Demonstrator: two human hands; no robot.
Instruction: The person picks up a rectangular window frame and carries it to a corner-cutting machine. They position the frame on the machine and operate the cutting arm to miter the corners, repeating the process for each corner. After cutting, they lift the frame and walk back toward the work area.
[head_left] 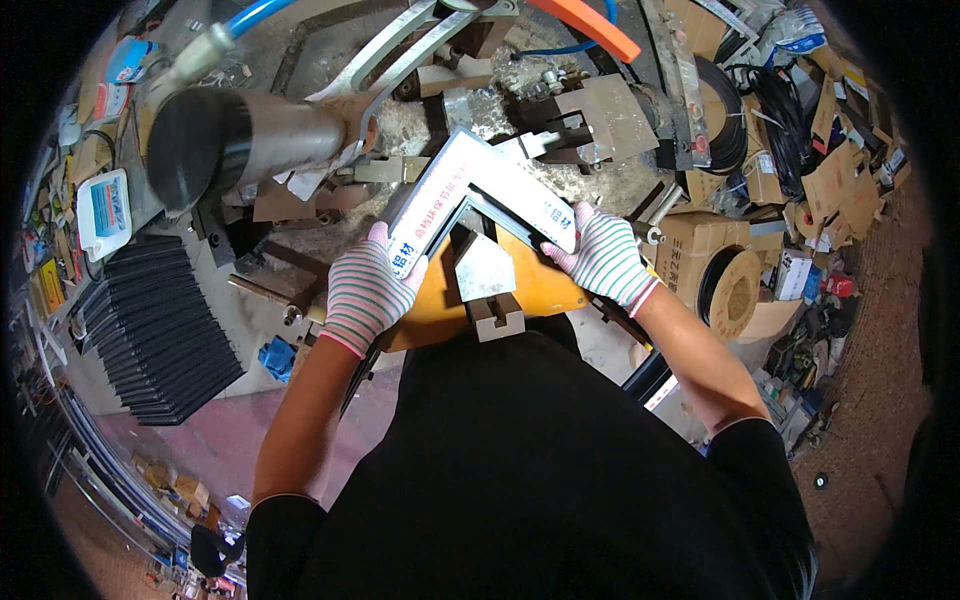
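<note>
A right-angled corner of an aluminium frame [462,165], covered in white printed film, sits on the machine with its corner pointing away from me. My left hand [370,288], in a striped knit glove, is closed around the left arm of the frame. The right arm is gripped by my right hand [605,258], gloved the same way, thumb on the inner side. Inside the angle stands a pointed metal block [485,268] above a smaller notched block [497,317]. A yellow-orange plate [550,280] lies below the frame.
A thick metal cylinder [290,138] with a blue hose [258,16] is at upper left. An orange-handled lever [590,30] reaches over the top. Stacked black profiles [165,330] and a white jug [104,213] are left; a cardboard box [690,250] and wire spool [733,292] stand right.
</note>
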